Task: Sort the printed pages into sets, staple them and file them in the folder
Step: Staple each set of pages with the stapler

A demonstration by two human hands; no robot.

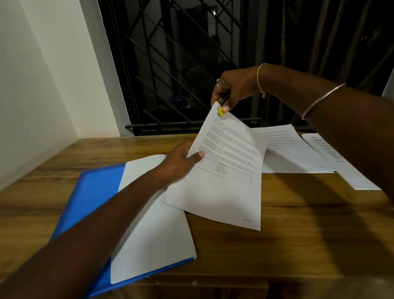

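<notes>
Starting nearest me, the blue folder (90, 199) lies flat on the desk (285, 236) under a white sheet (150, 230), and just past it my left hand (180, 160) pinches the side edge of the raised set of pages (226, 182), thumb on top. Light and floppy, the set would sag, so I'd hold close to the top corner where my right hand (234, 86), curled round the stapler (222, 111), bites it; more pages (286, 150) lie beyond.

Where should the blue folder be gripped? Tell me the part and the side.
Probably pinch the blue folder at its near right corner, fingers coming from the right. It lies open and flat on the table, the left forearm crosses its middle, and that corner is uncovered.
</notes>
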